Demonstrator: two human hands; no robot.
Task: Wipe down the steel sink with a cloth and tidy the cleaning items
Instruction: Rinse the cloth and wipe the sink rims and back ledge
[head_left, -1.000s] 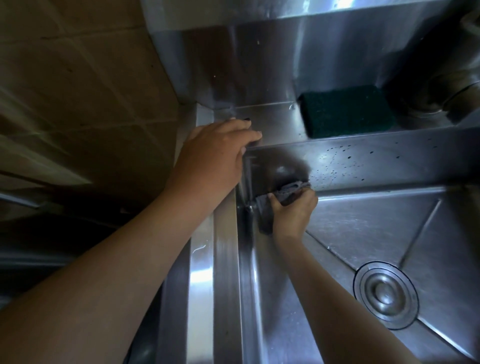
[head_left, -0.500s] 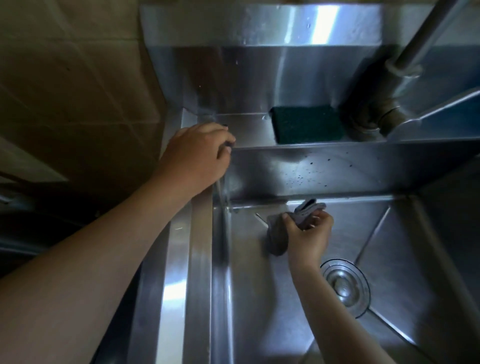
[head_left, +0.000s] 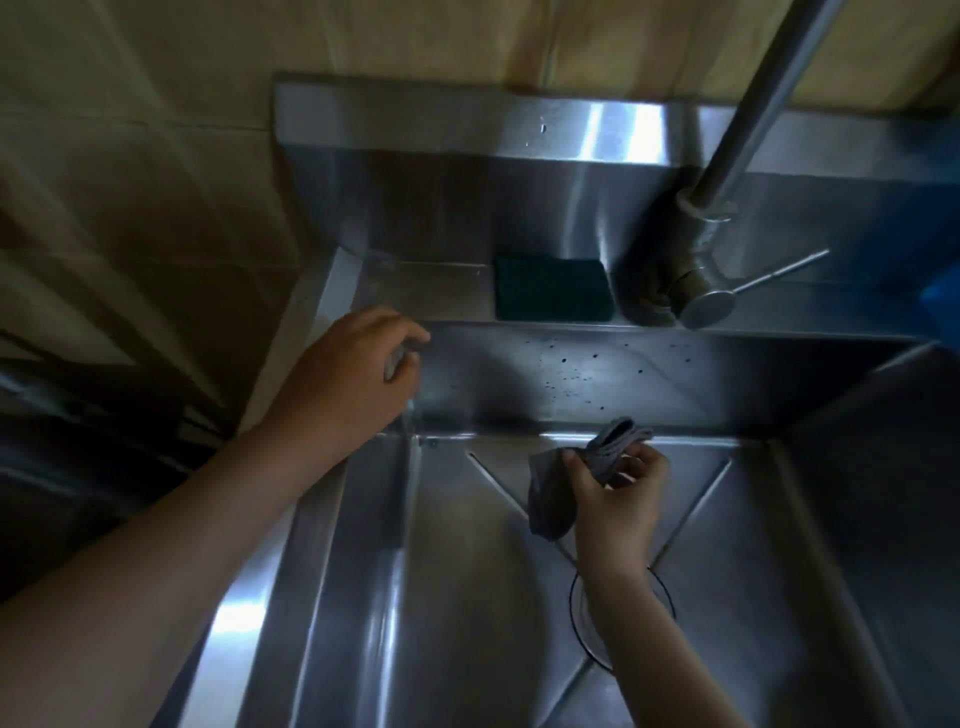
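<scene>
A steel sink (head_left: 467, 613) fills the lower view, its back wall speckled with dark spots. My right hand (head_left: 613, 499) is inside the basin near the back wall and pinches a crumpled grey cloth (head_left: 550, 493), which hangs to the left of the hand. At the sink's back left corner my left hand (head_left: 348, 374) rests on the rim, fingers curled over the edge; whether they hold anything is unclear. A dark green scouring pad (head_left: 550, 288) lies flat on the back ledge. My right wrist partly covers the round drain (head_left: 587, 623).
A steel tap (head_left: 706, 270) with a thin lever stands on the back ledge, right of the pad, its spout rising up to the right. A tiled wall lies to the left and behind. Something blue (head_left: 940, 301) shows at the right edge.
My right hand has carried the cloth from the basin's back left corner toward the middle and lifted it off the wall. The view has shifted up and back, showing the tap.
</scene>
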